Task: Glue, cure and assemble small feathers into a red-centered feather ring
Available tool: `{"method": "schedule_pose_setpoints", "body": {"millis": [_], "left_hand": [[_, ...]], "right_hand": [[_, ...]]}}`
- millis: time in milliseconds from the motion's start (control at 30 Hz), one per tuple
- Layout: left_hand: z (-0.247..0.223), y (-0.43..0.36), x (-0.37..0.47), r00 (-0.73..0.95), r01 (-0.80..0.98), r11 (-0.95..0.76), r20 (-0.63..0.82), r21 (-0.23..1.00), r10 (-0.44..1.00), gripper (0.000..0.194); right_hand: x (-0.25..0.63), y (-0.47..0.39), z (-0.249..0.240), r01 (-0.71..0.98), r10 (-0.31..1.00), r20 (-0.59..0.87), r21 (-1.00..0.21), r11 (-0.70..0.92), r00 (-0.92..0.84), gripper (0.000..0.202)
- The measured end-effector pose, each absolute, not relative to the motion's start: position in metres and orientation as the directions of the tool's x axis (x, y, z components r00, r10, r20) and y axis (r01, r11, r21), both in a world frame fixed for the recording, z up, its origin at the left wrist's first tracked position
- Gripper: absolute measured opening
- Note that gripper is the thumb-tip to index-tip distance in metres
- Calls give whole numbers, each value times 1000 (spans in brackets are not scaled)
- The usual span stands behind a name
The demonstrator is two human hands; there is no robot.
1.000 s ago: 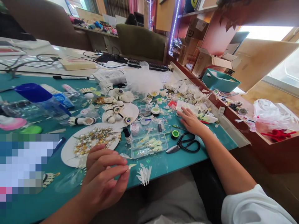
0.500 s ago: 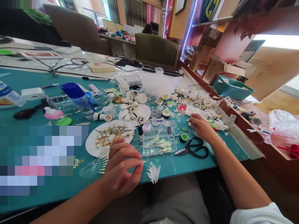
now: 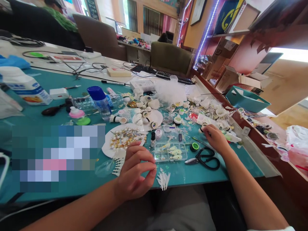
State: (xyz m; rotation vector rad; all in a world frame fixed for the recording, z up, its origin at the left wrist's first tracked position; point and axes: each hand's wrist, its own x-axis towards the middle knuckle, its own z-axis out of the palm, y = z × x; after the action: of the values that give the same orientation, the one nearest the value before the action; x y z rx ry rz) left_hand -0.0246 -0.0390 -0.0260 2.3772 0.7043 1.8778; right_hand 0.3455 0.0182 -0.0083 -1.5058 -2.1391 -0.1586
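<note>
My left hand hovers above the front edge of the table, thumb and forefinger pinched together. A tiny pale speck shows at the fingertips, too small to name. White cut feather pieces lie in a fan just right of it. Farther right, my right hand has its fingers closed on a small shuttlecock with a white head and dark band; the fingers partly cover it. Near that hand lie black-handled scissors and an open pot of green stuff. Between the hands sits a clear compartment box with pale yellow-green pieces.
A white plate of gold and pearly beads stands beyond my left hand. Behind are more shuttlecocks, a blue-capped bottle and fluffy white feathers. A wooden ledge runs along the right. A blurred patch hides the left.
The view has swung left, so everything sits farther right in it. My right hand stays at the shuttlecock, and my left hand keeps its pinch near the feather pieces.
</note>
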Motion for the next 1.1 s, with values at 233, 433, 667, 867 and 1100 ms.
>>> {"method": "schedule_pose_setpoints", "body": {"millis": [233, 433, 667, 867, 1100], "left_hand": [[-20, -41, -28, 165, 338, -919, 949, 203, 270, 23], [3, -69, -24, 231, 258, -879, 858, 400, 458, 25], [8, -80, -18, 523, 95, -769, 625, 632, 579, 21], [4, -74, -16, 465, 29, -719, 627, 695, 625, 22], [-1, -70, -14, 394, 48, -693, 624, 719, 675, 22]], "right_hand": [[292, -22, 38, 838, 731, 610, -191, 511, -306, 9], [229, -72, 53, 602, 600, 696, -297, 741, -395, 26], [201, -92, 40, 467, 534, 712, -319, 825, -456, 47], [210, -86, 30, 502, 491, 671, -199, 841, -555, 35], [306, -14, 18, 930, 855, 398, -16, 368, -331, 20]]}}
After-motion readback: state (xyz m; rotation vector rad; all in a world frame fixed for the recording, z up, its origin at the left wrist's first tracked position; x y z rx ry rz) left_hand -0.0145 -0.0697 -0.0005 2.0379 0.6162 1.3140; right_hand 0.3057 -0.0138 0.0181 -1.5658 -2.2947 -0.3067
